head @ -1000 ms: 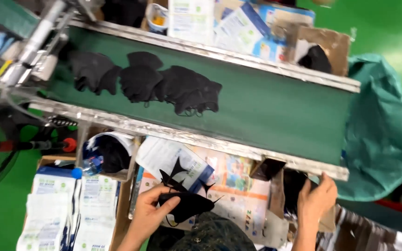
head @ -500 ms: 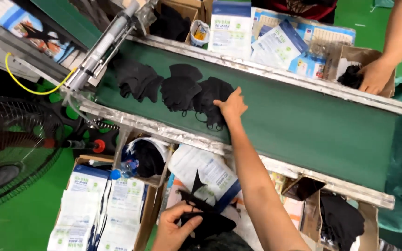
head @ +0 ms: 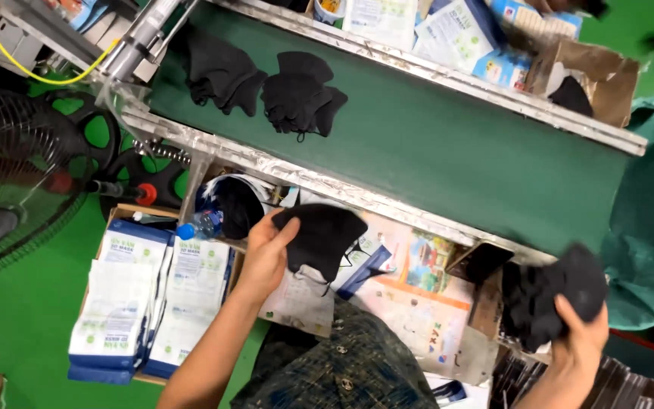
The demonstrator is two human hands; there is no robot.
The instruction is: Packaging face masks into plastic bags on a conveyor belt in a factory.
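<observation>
Left hand (head: 265, 256) fingers grasp a black mask (head: 322, 236) over a packet (head: 308, 291), below the belt (head: 448, 144). Right hand (head: 580, 333) fingers clench a mask bundle (head: 550, 291) beside a box (head: 486, 261). More masks (head: 300, 95) lie on the belt.

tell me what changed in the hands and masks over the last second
The right hand reached to the belt's mask pile, then pulled back, now gripping a bunch of black masks. The left hand kept its black mask, lifting it. Two mask piles stay on the green belt.
</observation>
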